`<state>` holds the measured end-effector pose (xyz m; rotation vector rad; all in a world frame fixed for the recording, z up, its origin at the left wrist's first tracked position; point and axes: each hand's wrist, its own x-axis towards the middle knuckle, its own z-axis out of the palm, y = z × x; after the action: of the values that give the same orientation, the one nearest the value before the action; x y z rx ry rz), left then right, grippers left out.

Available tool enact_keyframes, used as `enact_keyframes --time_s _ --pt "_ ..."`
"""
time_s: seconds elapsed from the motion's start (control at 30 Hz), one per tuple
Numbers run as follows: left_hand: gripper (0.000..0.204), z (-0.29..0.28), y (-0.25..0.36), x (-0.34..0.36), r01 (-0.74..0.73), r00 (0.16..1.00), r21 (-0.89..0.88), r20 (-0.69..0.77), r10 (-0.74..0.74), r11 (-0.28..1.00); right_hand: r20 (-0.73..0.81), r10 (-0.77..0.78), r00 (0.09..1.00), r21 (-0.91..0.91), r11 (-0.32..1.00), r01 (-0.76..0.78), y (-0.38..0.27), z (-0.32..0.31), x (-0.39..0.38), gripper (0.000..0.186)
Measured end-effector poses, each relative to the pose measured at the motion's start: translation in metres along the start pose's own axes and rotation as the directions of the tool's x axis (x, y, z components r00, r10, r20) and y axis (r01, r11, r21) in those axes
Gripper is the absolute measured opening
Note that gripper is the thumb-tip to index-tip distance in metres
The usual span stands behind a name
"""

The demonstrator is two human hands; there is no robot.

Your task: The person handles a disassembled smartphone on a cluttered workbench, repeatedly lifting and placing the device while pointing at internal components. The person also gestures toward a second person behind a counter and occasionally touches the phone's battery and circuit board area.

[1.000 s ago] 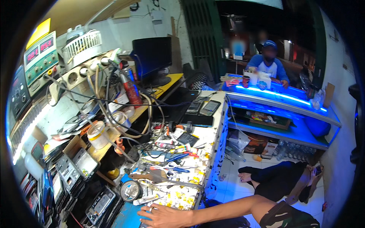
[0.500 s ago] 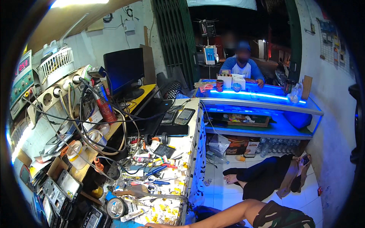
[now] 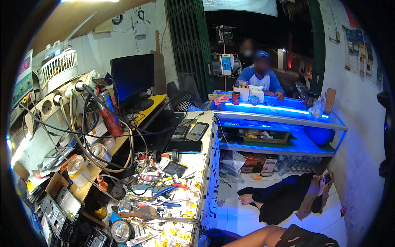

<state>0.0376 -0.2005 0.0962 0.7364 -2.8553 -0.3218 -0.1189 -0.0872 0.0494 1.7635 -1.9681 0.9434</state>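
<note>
Neither of my hands shows now. A bare forearm with a dark camouflage sleeve point(image 3: 306, 238), apparently my right, crosses the lower edge; its hand is out of the picture. To its left is the cluttered workbench. Blue-handled pliers point(image 3: 165, 191), scissors point(image 3: 161, 200), a wooden-handled brush point(image 3: 142, 213) and a round tin point(image 3: 121, 231) lie there among tubes and yellow scraps. Farther back a phone point(image 3: 197, 131) lies beside another opened phone point(image 3: 180, 131), near a dark flat panel point(image 3: 184, 146).
A monitor point(image 3: 131, 78) stands on a yellow shelf behind tangled cables. Phone shells point(image 3: 53, 214) are stacked at lower left. Across the room is a blue-lit glass counter point(image 3: 284, 144), with a person in a blue cap point(image 3: 261, 78) behind it. Someone in dark clothes point(image 3: 284, 197) lies on the tiled floor.
The forearm has dropped lower, and the hand at the lower edge has left the picture. My view has shifted slightly. A second person now shows more clearly behind the counter.
</note>
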Motion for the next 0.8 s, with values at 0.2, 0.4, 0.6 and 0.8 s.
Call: enact_keyframes --time_s 0.2,0.4,0.6,0.8 --pt "0.043 -0.002 0.001 0.000 -0.002 1.000 0.007 -0.002 0.002 1.000 -0.033 -0.004 0.999 0.010 1.000 0.004 0.000 -0.003 0.002 0.035" --pt "0.041 0.004 -0.002 -0.001 -0.004 1.000 0.002 -0.005 0.004 1.000 -0.118 0.012 0.993 0.070 0.998 -0.004 0.000 -0.004 0.001 0.029" --pt "0.041 0.004 0.004 -0.001 0.014 1.000 0.009 -0.022 -0.014 1.000 -0.150 -0.016 0.989 0.155 0.987 0.040 0.006 -0.009 -0.003 0.024" --pt "0.051 0.005 -0.005 -0.005 0.052 0.997 -0.053 -0.062 -0.055 0.997 -0.231 -0.159 0.960 0.272 0.937 0.221 0.010 -0.011 0.000 0.036"
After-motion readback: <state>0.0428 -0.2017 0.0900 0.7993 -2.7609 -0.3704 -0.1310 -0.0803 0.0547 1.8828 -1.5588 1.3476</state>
